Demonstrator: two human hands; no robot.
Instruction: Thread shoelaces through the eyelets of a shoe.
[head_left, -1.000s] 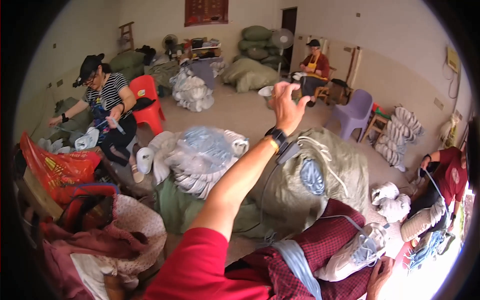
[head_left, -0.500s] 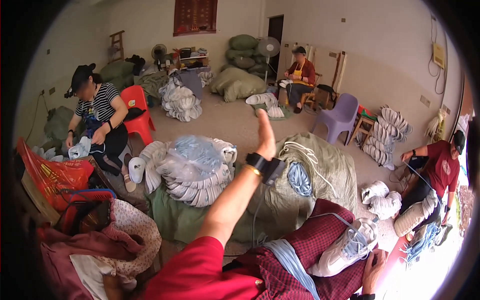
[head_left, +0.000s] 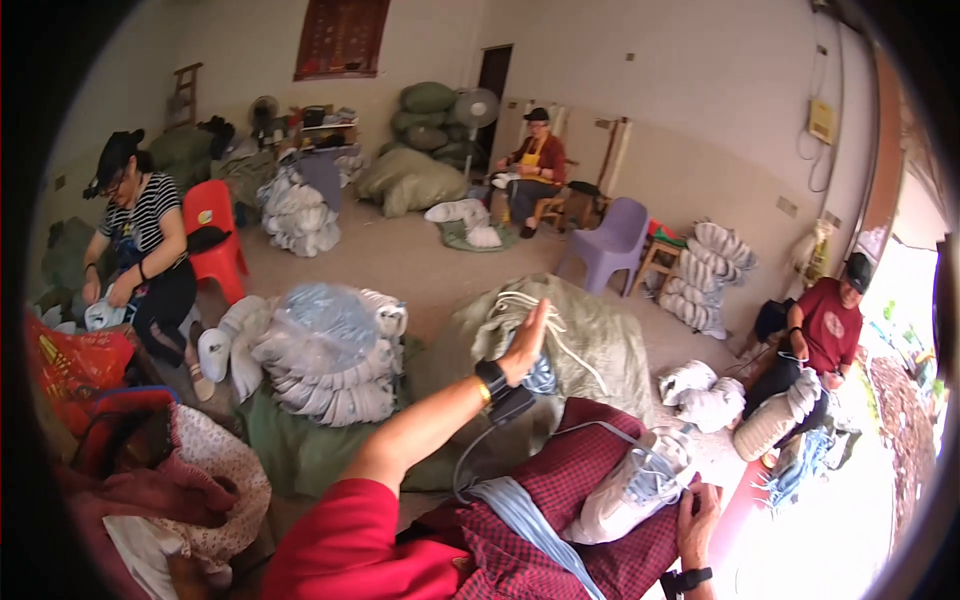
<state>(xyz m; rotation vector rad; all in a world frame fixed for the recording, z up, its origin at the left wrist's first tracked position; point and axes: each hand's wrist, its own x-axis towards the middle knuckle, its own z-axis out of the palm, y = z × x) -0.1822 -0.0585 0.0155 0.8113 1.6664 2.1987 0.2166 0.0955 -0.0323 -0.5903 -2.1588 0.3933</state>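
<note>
A white sneaker (head_left: 640, 480) with light blue laces lies on my lap, over a red-and-black checked cloth (head_left: 590, 440). One lace stretches from it leftward over the cloth. My left hand (head_left: 527, 348) is raised in front of a green sack, fingers straight and flat, with nothing visible in it. At the sneaker's right side is my right hand (head_left: 700, 515), its fingers curled in; what they hold, if anything, is hidden. A bundle of light blue laces (head_left: 525, 515) lies across my lap left of the sneaker. Each wrist wears a dark band.
Ahead stands a large green sack (head_left: 600, 350) with white cords on top. Left of it are stacked white shoes (head_left: 330, 390) under a plastic bag of laces (head_left: 335, 320). Co-workers sit left, at the back and right. A purple chair (head_left: 612, 245) and red chair (head_left: 213, 235) stand beyond.
The view has turned rightward, so the room sits further left. My left hand has come lower and leans more to the right. The sneaker stays on my lap with my right hand beside it.
</note>
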